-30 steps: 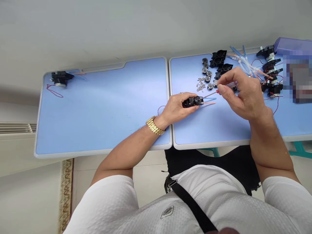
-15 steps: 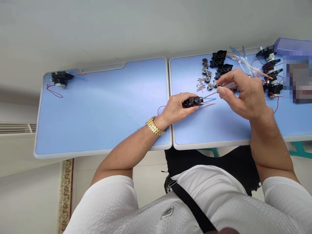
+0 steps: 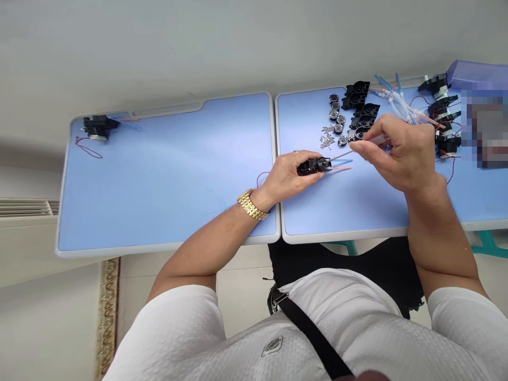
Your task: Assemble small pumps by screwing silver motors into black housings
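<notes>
My left hand [image 3: 291,173] is closed round a small black plastic assembly [image 3: 313,166] just right of the seam between two tables. A blue tube [image 3: 344,160] and an orange tube [image 3: 340,169] stick out of its right end. In my right hand [image 3: 400,151] is a screwdriver [image 3: 342,154] with a clear handle, its thin shaft slanting down to the assembly. The tip meets the assembly's right part; the screw there is too small to make out. Beyond the hands lie loose small screws [image 3: 327,141] and several round metal-and-black parts [image 3: 338,128].
Black plastic housings [image 3: 356,95] and a bundle of clear, blue and orange tubes [image 3: 397,103] lie at the back. Wired black assemblies [image 3: 442,114] line the right, near a purple bin [image 3: 476,75]. Another wired assembly [image 3: 99,128] rests on the left table [image 3: 166,180].
The fingers of my right hand have shifted slightly on the screwdriver, and that hand has turned a little. My left hand and the black assembly stay in place.
</notes>
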`<state>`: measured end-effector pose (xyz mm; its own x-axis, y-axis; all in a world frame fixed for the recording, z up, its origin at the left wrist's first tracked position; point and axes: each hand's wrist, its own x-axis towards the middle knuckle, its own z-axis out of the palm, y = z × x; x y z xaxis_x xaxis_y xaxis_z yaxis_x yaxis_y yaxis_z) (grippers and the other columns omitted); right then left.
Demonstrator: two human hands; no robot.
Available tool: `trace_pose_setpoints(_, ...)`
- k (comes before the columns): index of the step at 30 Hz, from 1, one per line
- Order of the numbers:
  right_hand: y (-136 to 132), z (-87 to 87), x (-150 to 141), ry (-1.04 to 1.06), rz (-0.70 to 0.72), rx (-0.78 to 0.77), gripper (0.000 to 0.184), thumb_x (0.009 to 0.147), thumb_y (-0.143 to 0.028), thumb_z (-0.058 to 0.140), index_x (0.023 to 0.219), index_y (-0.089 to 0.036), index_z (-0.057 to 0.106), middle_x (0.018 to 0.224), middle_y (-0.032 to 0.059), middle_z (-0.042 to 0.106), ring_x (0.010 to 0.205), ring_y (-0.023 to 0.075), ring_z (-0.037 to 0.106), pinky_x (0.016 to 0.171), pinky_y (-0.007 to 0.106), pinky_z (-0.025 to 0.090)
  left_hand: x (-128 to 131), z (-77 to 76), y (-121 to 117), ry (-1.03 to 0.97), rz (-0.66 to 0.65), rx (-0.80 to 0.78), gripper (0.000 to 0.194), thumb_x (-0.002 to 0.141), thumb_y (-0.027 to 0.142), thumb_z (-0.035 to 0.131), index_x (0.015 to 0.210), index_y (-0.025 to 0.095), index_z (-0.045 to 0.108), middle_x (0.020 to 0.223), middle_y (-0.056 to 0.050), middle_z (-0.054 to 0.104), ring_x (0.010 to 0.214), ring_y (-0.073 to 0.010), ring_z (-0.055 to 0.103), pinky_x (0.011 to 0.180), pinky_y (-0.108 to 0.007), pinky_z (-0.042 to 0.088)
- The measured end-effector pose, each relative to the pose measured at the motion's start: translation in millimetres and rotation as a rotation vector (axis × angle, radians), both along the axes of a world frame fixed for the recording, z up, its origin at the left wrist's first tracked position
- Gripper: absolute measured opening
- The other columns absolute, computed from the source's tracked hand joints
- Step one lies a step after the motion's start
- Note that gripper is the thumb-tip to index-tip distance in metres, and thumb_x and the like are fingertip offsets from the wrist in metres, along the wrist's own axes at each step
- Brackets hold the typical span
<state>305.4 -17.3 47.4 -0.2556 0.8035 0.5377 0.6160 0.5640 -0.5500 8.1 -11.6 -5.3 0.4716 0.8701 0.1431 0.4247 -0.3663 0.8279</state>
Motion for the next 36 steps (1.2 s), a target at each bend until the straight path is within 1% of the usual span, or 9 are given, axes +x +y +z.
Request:
trace_pose_setpoints(3, -1, 2.8, 0, -0.021, 0.008, 0.015, 0.035, 0.117, -0.062, 0.071, 0.102, -0.031, 0.077, 0.081, -0.0008, 0.081, 0.069, 0.0225, 0.077, 0.066, 0.038, 0.057, 0, -0.2, 0, -0.005, -0.005, 0.004, 0.043, 0.099, 0.047, 0.090, 0.134, 0.022, 0.090, 0.135, -0.009, 0.092, 0.121, -0.0268, 0.087, 0.113, -0.039, 0.069)
trace_pose_setpoints(7, -5, 10.3, -4, 0.012, 0.112, -0.016, 0.035, 0.120, -0.061, 0.063, 0.128, -0.031, 0.079, 0.114, 0.0048, 0.090, 0.097, 0.0280, 0.088, 0.087, 0.043, 0.069, 1, -0.3, 0, -0.021, -0.004, 0.002, 0.041, 0.099, 0.044, 0.089, 0.133, 0.022, 0.090, 0.133, -0.008, 0.093, 0.119, -0.0259, 0.087, 0.112, -0.039, 0.069)
trace_pose_setpoints(11, -6, 10.6, -5, 0.052, 0.130, -0.015, 0.030, 0.119, -0.059, 0.066, 0.112, -0.031, 0.078, 0.106, 0.0027, 0.089, 0.093, 0.0256, 0.087, 0.088, 0.041, 0.069, 1, -1.1, 0, -0.033, -0.004, 0.007, 0.041, 0.099, 0.043, 0.089, 0.133, 0.021, 0.090, 0.132, -0.009, 0.093, 0.119, -0.0256, 0.088, 0.112, -0.038, 0.069)
trace_pose_setpoints(20, 0, 3.7, 3, -0.056, -0.002, 0.020, 0.047, 0.106, -0.072, 0.085, 0.085, -0.031, 0.075, 0.075, -0.0008, 0.077, 0.071, 0.0239, 0.071, 0.073, 0.042, 0.056, 0, -2.0, 1, 0.002, -0.010, 0.020, 0.042, 0.100, 0.047, 0.090, 0.135, 0.023, 0.089, 0.135, -0.008, 0.093, 0.120, -0.0260, 0.088, 0.113, -0.039, 0.070)
trace_pose_setpoints(23, -2, 6.6, -1, -0.042, 0.020, 0.009, 0.049, 0.114, -0.073, 0.072, 0.089, -0.031, 0.077, 0.077, 0.0005, 0.078, 0.071, 0.0240, 0.072, 0.076, 0.043, 0.057, 0, -1.7, 1, -0.013, -0.010, 0.015, 0.042, 0.099, 0.046, 0.090, 0.134, 0.022, 0.089, 0.134, -0.008, 0.093, 0.120, -0.0258, 0.088, 0.113, -0.039, 0.070)
trace_pose_setpoints(26, -5, 11.1, -6, 0.008, 0.073, 0.007, 0.046, 0.122, -0.067, 0.057, 0.109, -0.031, 0.082, 0.096, 0.0036, 0.087, 0.084, 0.0249, 0.081, 0.083, 0.043, 0.062, 1, -1.6, 0, -0.029, -0.004, 0.006, 0.042, 0.099, 0.045, 0.090, 0.134, 0.021, 0.089, 0.134, -0.009, 0.093, 0.120, -0.0257, 0.088, 0.113, -0.039, 0.070)
trace_pose_setpoints(28, -6, 12.4, -8, 0.045, 0.118, 0.020, 0.038, 0.123, -0.060, 0.058, 0.117, -0.030, 0.082, 0.107, 0.0044, 0.090, 0.092, 0.0247, 0.085, 0.085, 0.041, 0.065, 1, -1.5, -1, -0.031, 0.002, 0.002, 0.042, 0.099, 0.045, 0.090, 0.133, 0.021, 0.089, 0.134, -0.009, 0.093, 0.119, -0.0256, 0.088, 0.112, -0.040, 0.070)
trace_pose_setpoints(31, -4, 10.1, -9, 0.085, 0.139, 0.041, 0.028, 0.120, -0.053, 0.067, 0.111, -0.030, 0.080, 0.103, 0.0027, 0.089, 0.090, 0.0230, 0.085, 0.081, 0.038, 0.064, 0, -1.6, -1, -0.027, 0.005, 0.001, 0.042, 0.099, 0.045, 0.089, 0.133, 0.021, 0.089, 0.133, -0.008, 0.093, 0.119, -0.0257, 0.088, 0.112, -0.040, 0.070)
trace_pose_setpoints(36, 0, 3.4, -6, 0.072, 0.042, 0.062, 0.038, 0.116, -0.062, 0.074, 0.094, -0.031, 0.077, 0.082, -0.0012, 0.082, 0.067, 0.0193, 0.073, 0.067, 0.038, 0.055, 0, -2.0, 0, -0.023, -0.009, 0.011, 0.043, 0.100, 0.045, 0.089, 0.135, 0.021, 0.089, 0.135, -0.009, 0.092, 0.121, -0.0258, 0.088, 0.114, -0.040, 0.070)
